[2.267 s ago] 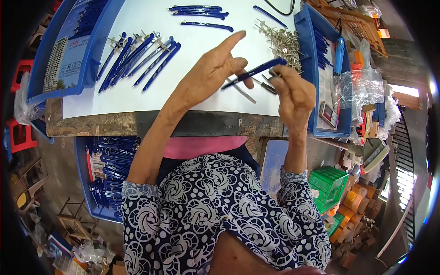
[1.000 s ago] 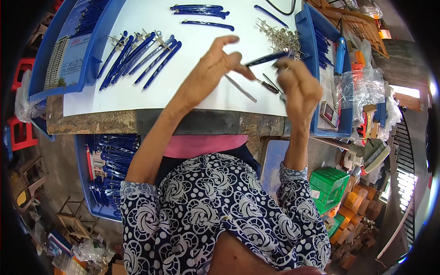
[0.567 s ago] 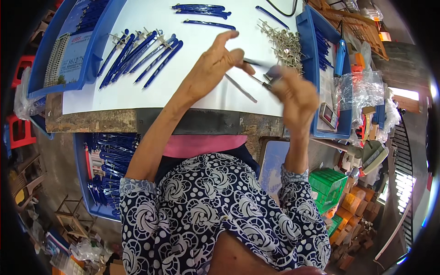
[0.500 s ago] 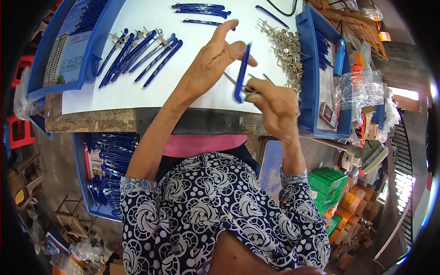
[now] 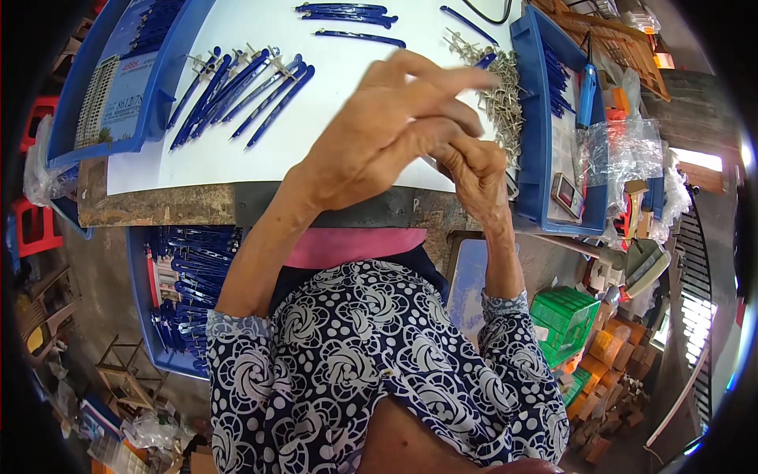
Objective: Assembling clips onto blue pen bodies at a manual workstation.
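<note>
My left hand (image 5: pixel 379 130) reaches across to the right over the white work surface, its fingers partly smeared by motion. Its fingertips overlap my right hand (image 5: pixel 478 170), whose fingers are curled closed. A short end of a slim dark blue strip (image 5: pixel 485 60) shows just past my left fingers; which hand has it is hidden. What sits inside my right fingers is also covered. Beyond them lies a heap of small silver metal pins (image 5: pixel 505 103). On the left, several blue strips with metal pins across their ends (image 5: pixel 237 91) lie fanned out.
More plain blue strips (image 5: pixel 347 14) lie at the far middle. Blue trays (image 5: pixel 162 87) stand at left and right (image 5: pixel 530 47), both holding blue strips. Another full blue tray (image 5: pixel 142 316) sits below the table's left front. A small device with a screen (image 5: pixel 566 196) rests in the right tray.
My left hand has swung right and now overlaps my right hand. The blue strip that stood upright between them is mostly hidden, with only an end showing farther right.
</note>
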A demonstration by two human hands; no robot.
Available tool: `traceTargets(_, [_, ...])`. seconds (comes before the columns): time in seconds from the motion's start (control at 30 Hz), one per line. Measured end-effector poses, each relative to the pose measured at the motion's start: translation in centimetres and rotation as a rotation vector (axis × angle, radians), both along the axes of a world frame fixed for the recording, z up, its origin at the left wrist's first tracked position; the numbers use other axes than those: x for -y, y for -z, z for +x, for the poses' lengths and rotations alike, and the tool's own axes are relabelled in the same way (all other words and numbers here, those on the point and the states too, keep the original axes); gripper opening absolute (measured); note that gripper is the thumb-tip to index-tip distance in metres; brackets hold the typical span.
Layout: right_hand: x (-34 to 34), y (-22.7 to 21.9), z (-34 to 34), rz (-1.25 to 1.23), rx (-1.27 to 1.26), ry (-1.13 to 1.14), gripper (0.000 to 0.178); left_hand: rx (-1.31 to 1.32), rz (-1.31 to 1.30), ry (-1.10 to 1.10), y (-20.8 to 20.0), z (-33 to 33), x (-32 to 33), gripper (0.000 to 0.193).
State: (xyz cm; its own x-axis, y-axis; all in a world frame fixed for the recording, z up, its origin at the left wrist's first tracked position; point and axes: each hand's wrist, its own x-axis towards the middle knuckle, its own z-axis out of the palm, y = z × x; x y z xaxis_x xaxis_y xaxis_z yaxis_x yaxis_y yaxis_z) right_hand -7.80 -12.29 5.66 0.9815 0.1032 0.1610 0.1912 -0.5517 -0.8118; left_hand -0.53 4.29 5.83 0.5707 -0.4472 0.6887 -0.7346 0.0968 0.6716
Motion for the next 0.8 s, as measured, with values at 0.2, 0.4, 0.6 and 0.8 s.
traceTargets(0.2, [-0.3, -1.0, -0.4, -0.063, 0.19, -0.105, 0.02, -0.089, 0.099, 0.01, 2.2, 1.7, 0.9, 0.045])
traceTargets(0.4, [1.6, -2.0, 1.1, -0.287, 0.454, 0.239, 0.016, -0.65, -0.065, 0.355, 2.3, -0.6, 0.6, 0.057])
traceTargets(0.6, [-0.6, -0.5, -0.3, -0.348, 0.267, -0.168, 0.012, -0.444, -0.152, 0.218, 0.3, 1.9, 1.0, 0.058])
traceTargets(0.8, [2.3, -0.8, 1.2, -0.303, 0.272, 0.16, 0.015, -0.696, -0.117, 0.448, 1.6, -0.1, 1.2, 0.058])
